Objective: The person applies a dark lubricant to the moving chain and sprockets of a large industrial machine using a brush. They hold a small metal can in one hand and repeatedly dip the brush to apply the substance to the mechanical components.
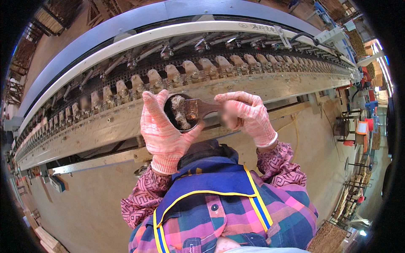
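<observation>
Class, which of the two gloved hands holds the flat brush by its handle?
The right hand: its fingers close on the handle of the flat brush. The left hand instead holds the dark round container.

The round cup point(169, 110) has a dark inner wall, and its open mouth faces up. A flat brown brush point(199, 109) lies across the cup's right edge, with its broad, stained end inside the rim and its handle narrowing out to the right, the far tip hidden. A shaggy, pale grey clump point(180, 113) fills the middle of the cup against that broad end; whether it is bristle cannot be told.
</observation>
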A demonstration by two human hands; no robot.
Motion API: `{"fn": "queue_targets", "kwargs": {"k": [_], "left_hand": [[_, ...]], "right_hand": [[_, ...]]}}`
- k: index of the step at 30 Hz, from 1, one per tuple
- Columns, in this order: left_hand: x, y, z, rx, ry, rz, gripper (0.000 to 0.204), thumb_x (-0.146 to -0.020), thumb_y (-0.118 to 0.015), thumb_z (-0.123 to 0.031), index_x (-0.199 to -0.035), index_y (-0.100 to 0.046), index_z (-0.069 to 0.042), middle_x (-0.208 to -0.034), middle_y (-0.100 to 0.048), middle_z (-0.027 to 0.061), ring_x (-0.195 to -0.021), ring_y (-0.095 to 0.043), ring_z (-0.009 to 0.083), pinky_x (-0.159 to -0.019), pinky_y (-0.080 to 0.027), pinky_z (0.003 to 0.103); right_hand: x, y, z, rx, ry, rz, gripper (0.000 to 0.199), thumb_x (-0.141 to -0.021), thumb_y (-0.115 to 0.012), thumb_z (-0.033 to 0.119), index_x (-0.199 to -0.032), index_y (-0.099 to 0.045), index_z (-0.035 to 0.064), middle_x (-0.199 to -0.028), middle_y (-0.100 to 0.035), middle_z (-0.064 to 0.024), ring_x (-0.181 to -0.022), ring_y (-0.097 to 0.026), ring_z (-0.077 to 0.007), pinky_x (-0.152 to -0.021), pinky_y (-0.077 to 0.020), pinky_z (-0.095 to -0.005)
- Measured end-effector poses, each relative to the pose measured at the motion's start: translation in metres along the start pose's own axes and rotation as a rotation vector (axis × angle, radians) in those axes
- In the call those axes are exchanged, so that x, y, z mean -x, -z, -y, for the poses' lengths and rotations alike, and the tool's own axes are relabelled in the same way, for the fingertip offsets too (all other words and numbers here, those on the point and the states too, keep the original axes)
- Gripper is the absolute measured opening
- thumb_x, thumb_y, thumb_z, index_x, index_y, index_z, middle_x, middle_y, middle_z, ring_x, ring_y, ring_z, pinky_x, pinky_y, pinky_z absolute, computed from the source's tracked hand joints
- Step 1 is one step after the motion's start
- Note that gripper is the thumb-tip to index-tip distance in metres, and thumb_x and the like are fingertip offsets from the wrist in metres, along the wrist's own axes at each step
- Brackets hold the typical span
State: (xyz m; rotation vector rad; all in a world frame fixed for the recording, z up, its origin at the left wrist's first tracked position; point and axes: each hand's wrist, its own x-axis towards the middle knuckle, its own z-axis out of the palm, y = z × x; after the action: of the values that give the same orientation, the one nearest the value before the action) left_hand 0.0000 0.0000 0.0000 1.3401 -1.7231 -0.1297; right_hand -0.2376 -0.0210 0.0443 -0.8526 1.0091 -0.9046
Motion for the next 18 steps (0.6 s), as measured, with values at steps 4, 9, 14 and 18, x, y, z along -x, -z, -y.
{"fn": "queue_targets", "kwargs": {"k": [4,9,14,18], "left_hand": [[0.0,0.001,-0.001,-0.012,0.011,0.004,0.15,-0.059,-0.097,-0.034,-0.164,0.006,-0.007,-0.131,-0.064,0.023,-0.115,-0.062,0.0414,-0.102,-0.048,0.048],[-0.001,-0.001,-0.006,-0.04,-0.001,0.006,0.152,-0.057,-0.098,-0.032,-0.164,0.007,-0.007,-0.131,-0.064,0.0229,-0.114,-0.063,0.0412,-0.101,-0.049,0.049],[-0.002,-0.001,-0.006,-0.033,-0.005,0.007,0.152,-0.056,-0.099,-0.031,-0.164,0.006,-0.007,-0.131,-0.064,0.0232,-0.114,-0.063,0.0412,-0.101,-0.049,0.049],[-0.006,0.0,-0.007,-0.035,-0.03,-0.001,0.154,-0.054,-0.099,-0.03,-0.164,0.006,-0.008,-0.131,-0.064,0.0235,-0.113,-0.063,0.0409,-0.1,-0.049,0.048]], "right_hand": [[0.001,0.004,-0.012,-0.005,0.122,0.003,0.041,-0.093,-0.073,0.03,-0.121,-0.071,-0.0004,-0.08,-0.071,-0.0039,-0.062,-0.061,-0.0081,-0.053,-0.047,-0.0219],[0.005,0.006,-0.005,0.114,0.13,0.047,0.044,-0.095,-0.071,0.033,-0.123,-0.07,-0.0015,-0.081,-0.07,-0.0028,-0.062,-0.06,-0.007,-0.053,-0.0453,-0.0213],[0.004,0.004,0.006,0.062,0.045,0.024,0.027,-0.097,-0.069,0.019,-0.118,-0.074,0.0029,-0.076,-0.07,-0.0034,-0.057,-0.056,-0.0059,-0.05,-0.0422,-0.0221],[0.0,0.013,-0.001,0.108,0.027,0.025,0.035,-0.099,-0.066,0.026,-0.121,-0.071,-0.0006,-0.082,-0.072,-0.0034,-0.058,-0.059,-0.0052,-0.049,-0.0424,-0.0199]]}}
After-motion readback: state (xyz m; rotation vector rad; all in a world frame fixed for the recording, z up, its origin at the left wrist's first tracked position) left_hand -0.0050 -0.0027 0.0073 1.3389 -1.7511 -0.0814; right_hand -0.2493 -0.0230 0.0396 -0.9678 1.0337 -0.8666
